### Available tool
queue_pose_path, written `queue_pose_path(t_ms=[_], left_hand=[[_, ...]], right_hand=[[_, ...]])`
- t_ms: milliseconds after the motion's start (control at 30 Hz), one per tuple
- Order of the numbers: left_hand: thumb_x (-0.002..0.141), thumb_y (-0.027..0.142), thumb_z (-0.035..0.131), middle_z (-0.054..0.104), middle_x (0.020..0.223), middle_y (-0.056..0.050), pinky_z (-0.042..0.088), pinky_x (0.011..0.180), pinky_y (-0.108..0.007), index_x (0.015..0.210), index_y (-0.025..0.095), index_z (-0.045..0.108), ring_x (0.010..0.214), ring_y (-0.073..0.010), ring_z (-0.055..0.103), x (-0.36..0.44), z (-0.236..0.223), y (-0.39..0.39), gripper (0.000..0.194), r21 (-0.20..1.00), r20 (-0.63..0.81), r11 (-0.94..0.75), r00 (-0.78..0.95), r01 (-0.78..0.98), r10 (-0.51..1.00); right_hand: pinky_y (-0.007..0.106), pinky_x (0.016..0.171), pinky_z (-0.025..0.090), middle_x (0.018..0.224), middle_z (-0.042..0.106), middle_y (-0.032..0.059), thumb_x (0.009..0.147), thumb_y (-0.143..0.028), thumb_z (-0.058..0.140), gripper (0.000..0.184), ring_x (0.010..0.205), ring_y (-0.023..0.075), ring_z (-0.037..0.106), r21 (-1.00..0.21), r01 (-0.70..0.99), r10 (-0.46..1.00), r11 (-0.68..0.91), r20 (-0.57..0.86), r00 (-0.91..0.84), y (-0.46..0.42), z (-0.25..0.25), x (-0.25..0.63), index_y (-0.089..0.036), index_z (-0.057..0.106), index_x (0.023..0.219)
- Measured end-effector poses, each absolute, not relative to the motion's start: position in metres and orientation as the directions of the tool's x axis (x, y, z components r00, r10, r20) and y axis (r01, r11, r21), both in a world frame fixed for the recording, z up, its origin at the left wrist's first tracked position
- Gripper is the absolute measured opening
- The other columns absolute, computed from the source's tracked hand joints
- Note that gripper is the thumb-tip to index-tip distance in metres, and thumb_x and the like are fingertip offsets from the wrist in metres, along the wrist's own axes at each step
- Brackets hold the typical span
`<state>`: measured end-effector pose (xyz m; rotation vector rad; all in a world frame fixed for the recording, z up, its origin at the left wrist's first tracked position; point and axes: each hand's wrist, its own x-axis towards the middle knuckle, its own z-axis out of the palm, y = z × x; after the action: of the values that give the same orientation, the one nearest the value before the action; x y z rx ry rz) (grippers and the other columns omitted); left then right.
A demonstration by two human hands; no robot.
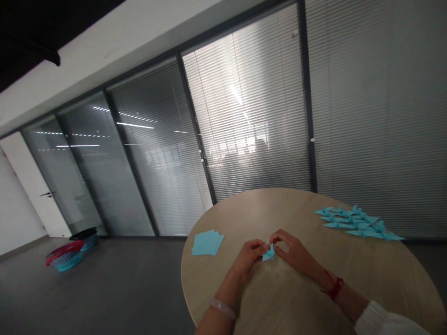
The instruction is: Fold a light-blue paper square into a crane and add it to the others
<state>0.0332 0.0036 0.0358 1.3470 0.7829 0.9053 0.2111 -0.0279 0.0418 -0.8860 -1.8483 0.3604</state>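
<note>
Between my two hands, just over the round wooden table (251, 209), is a small folded piece of light blue paper (268, 254) with pointed flaps. My left hand (250, 255) pinches its left side with thumb and fingers. From the right, my right hand (288, 249) closes thumb and fingertips on its upper right part. The fingertips hide some of the folds. To the left lies a loose stack of light blue paper sheets (207, 243). Several finished-looking blue paper cranes (359, 223) stand in rows at the right of the table.
Two baskets stand on the grey floor at the left, one with a red liner (66, 256) and one with a black liner (84, 235). A glass partition with blinds (251, 107) rises behind the table. A white door (38, 186) is at the far left.
</note>
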Motion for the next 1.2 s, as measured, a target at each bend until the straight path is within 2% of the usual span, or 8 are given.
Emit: queue_pose_path(t_ms=[200, 333, 533, 767, 967, 1200], left_hand=[[0.056, 0.050, 0.078, 0.053, 0.058, 0.001, 0.031, 0.052, -0.022, 0.068, 0.013, 0.065, 0.053, -0.0092, 0.043, 0.037, 0.034, 0.007, 0.042, 0.993, 0.111, -0.122, 0.424, 0.000, 0.899], [0.059, 0.054, 0.074, 0.048, 0.053, 0.003, 0.026, 0.049, -0.022, 0.066, 0.013, 0.065, 0.049, -0.0076, 0.037, 0.039, 0.034, 0.006, 0.043, 0.980, 0.156, -0.192, 0.416, 0.047, 0.896], [0.056, 0.054, 0.076, 0.041, 0.049, 0.005, 0.023, 0.051, -0.023, 0.056, 0.013, 0.061, 0.050, -0.0078, 0.032, 0.041, 0.035, 0.005, 0.044, 0.972, 0.213, -0.235, 0.370, 0.016, 0.905], [0.059, 0.052, 0.074, 0.046, 0.054, 0.002, 0.026, 0.054, -0.023, 0.059, 0.013, 0.062, 0.054, -0.0095, 0.036, 0.041, 0.038, 0.005, 0.041, 0.962, 0.259, -0.272, 0.318, -0.004, 0.912], [0.062, 0.053, 0.071, 0.052, 0.058, 0.000, 0.031, 0.059, -0.024, 0.060, 0.013, 0.062, 0.059, -0.0122, 0.042, 0.040, 0.041, 0.005, 0.041, 0.938, 0.319, -0.345, 0.295, 0.036, 0.900], [0.067, 0.044, 0.068, 0.057, 0.063, -0.002, 0.032, 0.061, -0.025, 0.062, 0.016, 0.065, 0.063, -0.0151, 0.046, 0.042, 0.041, 0.002, 0.029, 0.895, 0.374, -0.422, 0.269, 0.145, 0.887]], right_hand=[[0.033, 0.080, 0.045, 0.086, 0.058, 0.0049, 0.085, -0.019, 0.051, 0.009, 0.086, 0.0189, 0.055, -0.475, 0.524, 0.665, 0.707, 0.698, -0.265, -0.026, 0.040, 0.215, -0.020, 0.059, 0.084], [0.034, 0.080, 0.045, 0.085, 0.058, 0.0053, 0.087, -0.022, 0.052, 0.010, 0.085, 0.0196, 0.055, -0.450, 0.553, 0.664, 0.701, 0.694, -0.278, -0.027, 0.041, 0.214, -0.021, 0.062, 0.083], [0.037, 0.080, 0.046, 0.085, 0.062, 0.0060, 0.087, -0.026, 0.052, 0.014, 0.084, 0.0207, 0.056, -0.433, 0.566, 0.656, 0.701, 0.702, -0.276, -0.025, 0.037, 0.213, -0.022, 0.065, 0.084], [0.035, 0.079, 0.048, 0.085, 0.067, 0.0060, 0.086, -0.025, 0.053, 0.015, 0.084, 0.0200, 0.060, -0.518, 0.515, 0.691, 0.682, 0.688, -0.222, -0.022, 0.034, 0.212, -0.022, 0.067, 0.084], [0.030, 0.072, 0.049, 0.080, 0.065, 0.0041, 0.083, -0.033, 0.055, 0.016, 0.075, 0.0182, 0.061, -0.684, 0.477, 0.812, 0.552, 0.572, -0.120, -0.019, 0.031, 0.210, -0.020, 0.064, 0.080], [0.026, 0.065, 0.044, 0.073, 0.058, 0.0016, 0.088, -0.043, 0.043, 0.029, 0.070, 0.0158, 0.056, -0.687, 0.477, 0.828, 0.549, 0.524, -0.199, -0.019, 0.025, 0.209, -0.020, 0.055, 0.075]])
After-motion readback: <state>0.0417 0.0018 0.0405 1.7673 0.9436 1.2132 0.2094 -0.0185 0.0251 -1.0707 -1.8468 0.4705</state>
